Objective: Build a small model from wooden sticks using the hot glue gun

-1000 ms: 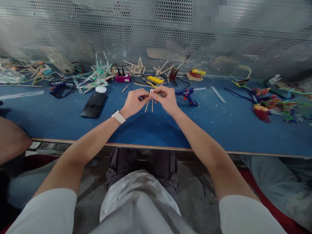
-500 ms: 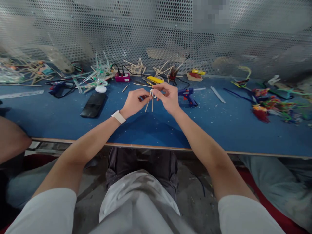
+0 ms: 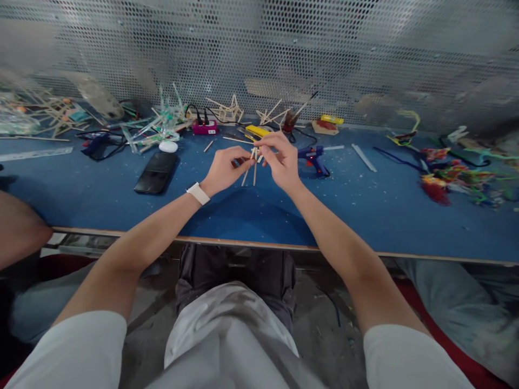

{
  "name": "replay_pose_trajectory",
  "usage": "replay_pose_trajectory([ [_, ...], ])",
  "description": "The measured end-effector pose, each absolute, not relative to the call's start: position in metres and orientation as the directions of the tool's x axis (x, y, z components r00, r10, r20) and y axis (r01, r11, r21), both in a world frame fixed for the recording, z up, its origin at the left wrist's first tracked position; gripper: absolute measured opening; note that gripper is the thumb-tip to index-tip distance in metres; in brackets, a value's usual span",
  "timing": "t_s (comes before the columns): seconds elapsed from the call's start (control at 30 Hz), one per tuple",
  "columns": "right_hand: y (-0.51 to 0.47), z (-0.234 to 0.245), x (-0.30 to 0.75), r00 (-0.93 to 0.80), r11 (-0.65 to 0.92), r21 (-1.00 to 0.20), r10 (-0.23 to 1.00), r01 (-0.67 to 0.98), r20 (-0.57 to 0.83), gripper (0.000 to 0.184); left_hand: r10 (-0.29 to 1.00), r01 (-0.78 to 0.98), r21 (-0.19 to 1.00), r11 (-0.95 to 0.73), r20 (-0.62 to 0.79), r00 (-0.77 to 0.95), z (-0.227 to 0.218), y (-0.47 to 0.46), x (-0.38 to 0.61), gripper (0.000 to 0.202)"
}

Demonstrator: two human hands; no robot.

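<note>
Several thin wooden sticks point(image 3: 254, 174), joined into a small frame, are held above the blue table point(image 3: 251, 221). My left hand point(image 3: 227, 168) is closed, its thumb and fingertips pinching the frame from the left near its top. On the other side, my right hand point(image 3: 280, 158) is curled with thumb and fingers at the frame's upper end, hiding part of it. Two stick legs point down toward me below the fingers. Just right of my right hand lies a blue glue gun point(image 3: 314, 159) with a small red light. A yellow cutter point(image 3: 258, 131) lies behind the hands.
A black phone point(image 3: 157, 172) and a white oval object point(image 3: 167, 146) lie to the left. Behind stand a magenta power adapter point(image 3: 205, 127) and stick structures point(image 3: 229, 112). A clear glue stick point(image 3: 364, 157) and tangled coloured wires point(image 3: 450, 175) lie right. Another person's arm point(image 3: 22, 229) is at far left.
My right hand's fingers have shifted slightly at the top of the stick frame, with the index finger a little higher. My left hand keeps its hold, and the table things stay put.
</note>
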State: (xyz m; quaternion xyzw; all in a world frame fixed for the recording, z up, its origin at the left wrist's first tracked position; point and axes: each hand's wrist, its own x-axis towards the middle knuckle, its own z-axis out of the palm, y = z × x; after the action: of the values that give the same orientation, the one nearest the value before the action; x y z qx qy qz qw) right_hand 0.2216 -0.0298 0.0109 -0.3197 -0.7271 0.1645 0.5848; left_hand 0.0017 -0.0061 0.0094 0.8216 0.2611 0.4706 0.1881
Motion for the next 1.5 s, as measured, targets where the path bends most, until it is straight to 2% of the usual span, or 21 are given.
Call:
replay_pose_trajectory([
  [0.3, -0.0327, 0.0112, 0.2209, -0.102, 0.752, -0.583, 0.635, 0.309, 0.766, 0.048, 0.601, 0.247, 0.551, -0.797, 0.679, 0.423, 0.0081, -0.0063, 0.0026, 0.012],
  [0.53, -0.0342, 0.0112, 0.2231, -0.126, 0.729, -0.571, 0.651, 0.378, 0.748, 0.057, 0.628, 0.279, 0.566, -0.776, 0.651, 0.426, 0.0099, -0.0072, 0.0025, 0.013],
  [0.77, -0.0393, 0.0180, 0.2204, -0.092, 0.698, -0.636, 0.694, 0.329, 0.714, 0.058, 0.632, 0.275, 0.573, -0.773, 0.649, 0.423, 0.0100, -0.0073, 0.0028, 0.012],
  [1.23, -0.0359, 0.0125, 0.2177, -0.094, 0.715, -0.641, 0.685, 0.281, 0.723, 0.052, 0.626, 0.266, 0.571, -0.777, 0.654, 0.424, 0.0100, -0.0065, 0.0025, 0.014],
  [1.5, -0.0346, 0.0110, 0.2180, -0.087, 0.717, -0.633, 0.679, 0.292, 0.729, 0.056, 0.645, 0.258, 0.595, -0.761, 0.657, 0.391, 0.0113, -0.0115, 0.0049, 0.009],
])
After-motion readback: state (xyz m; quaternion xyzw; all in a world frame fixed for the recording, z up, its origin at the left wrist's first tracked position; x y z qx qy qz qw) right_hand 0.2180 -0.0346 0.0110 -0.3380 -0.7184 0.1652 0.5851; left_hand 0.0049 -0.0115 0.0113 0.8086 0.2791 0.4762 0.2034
